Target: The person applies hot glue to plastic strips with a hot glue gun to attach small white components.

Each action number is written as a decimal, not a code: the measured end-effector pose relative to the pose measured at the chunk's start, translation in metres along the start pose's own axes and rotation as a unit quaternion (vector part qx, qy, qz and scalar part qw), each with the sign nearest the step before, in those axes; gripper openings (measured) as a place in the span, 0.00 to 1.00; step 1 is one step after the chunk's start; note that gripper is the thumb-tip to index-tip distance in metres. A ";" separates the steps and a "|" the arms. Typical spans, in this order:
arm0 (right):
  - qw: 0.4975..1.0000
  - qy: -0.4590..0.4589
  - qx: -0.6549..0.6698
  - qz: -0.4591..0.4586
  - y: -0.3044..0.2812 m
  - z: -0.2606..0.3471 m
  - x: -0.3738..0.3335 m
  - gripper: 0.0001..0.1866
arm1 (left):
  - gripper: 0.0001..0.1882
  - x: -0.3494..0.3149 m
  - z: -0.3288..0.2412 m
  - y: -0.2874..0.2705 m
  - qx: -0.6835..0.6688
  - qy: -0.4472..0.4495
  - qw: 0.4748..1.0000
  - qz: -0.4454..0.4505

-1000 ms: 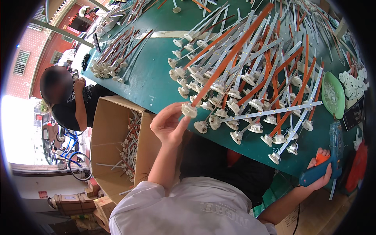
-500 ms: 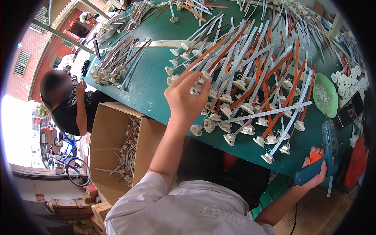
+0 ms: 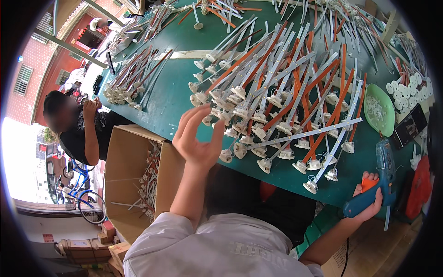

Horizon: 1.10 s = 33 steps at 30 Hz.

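Note:
My left hand [image 3: 199,138] is raised at the table's near edge, fingers curved and apart, holding nothing. Just beyond its fingertips lie the white round end pieces [image 3: 237,92] of a large pile of LED strips [image 3: 300,67], pale and orange-brown, spread over the green table [image 3: 194,78]. On the far right, my right hand [image 3: 374,210] grips the handle of a blue glue gun [image 3: 386,168] with an orange trigger. A glue stick [image 3: 387,219] shows at the gun's lower end. The gun's nozzle points toward a green bowl [image 3: 379,111] of small white pieces.
White discs [image 3: 408,97] and a dark phone-like device [image 3: 410,124] lie by the bowl. A red bag [image 3: 419,189] hangs at far right. Left of me stands an open cardboard box [image 3: 131,171] with strips inside. Another person [image 3: 78,124] sits at the table's left side, near a smaller strip pile [image 3: 131,78].
My left hand has drawn back from the end pieces toward me and to the left, its fingers now clear of them. My right hand keeps the glue gun. The other person's hand has risen.

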State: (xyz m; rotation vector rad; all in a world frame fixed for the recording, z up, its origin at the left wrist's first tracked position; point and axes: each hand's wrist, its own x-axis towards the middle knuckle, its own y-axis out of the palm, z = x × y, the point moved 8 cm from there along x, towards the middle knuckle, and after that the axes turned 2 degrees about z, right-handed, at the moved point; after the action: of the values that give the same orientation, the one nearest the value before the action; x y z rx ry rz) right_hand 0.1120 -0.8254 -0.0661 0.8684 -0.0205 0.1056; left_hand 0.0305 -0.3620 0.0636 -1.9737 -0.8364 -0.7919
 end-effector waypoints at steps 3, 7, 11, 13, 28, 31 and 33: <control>1.000 0.008 0.012 0.019 -0.004 -0.008 0.004 0.20 | 0.24 -0.047 0.014 -0.027 -0.037 -0.002 0.999 0.026; 1.000 0.008 0.004 0.022 0.001 -0.002 0.001 0.20 | 0.31 -0.077 0.022 -0.024 -0.029 -0.015 0.991 0.131; 0.998 0.015 0.020 0.052 0.004 -0.002 0.001 0.18 | 0.32 -0.086 0.023 -0.017 -0.011 -0.020 0.983 0.182; 0.998 0.019 0.020 0.055 0.003 -0.002 0.001 0.18 | 0.30 -0.086 0.024 -0.013 -0.011 -0.033 0.985 0.172; 0.999 0.013 0.008 0.042 0.001 -0.003 0.003 0.18 | 0.23 -0.089 0.011 -0.011 0.016 -0.066 0.991 0.114; 1.000 0.013 -0.005 0.018 0.000 -0.003 0.004 0.19 | 0.22 -0.081 0.005 -0.020 -0.003 -0.054 0.996 0.078; 1.000 0.014 -0.006 0.019 0.001 -0.002 0.003 0.20 | 0.22 -0.065 0.000 -0.026 -0.012 -0.041 0.999 0.032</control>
State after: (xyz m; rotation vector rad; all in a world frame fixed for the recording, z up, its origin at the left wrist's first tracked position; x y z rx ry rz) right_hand 0.1152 -0.8226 -0.0665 0.8537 -0.0117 0.1531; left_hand -0.0277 -0.3674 0.0254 -2.0552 -0.8119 -0.6902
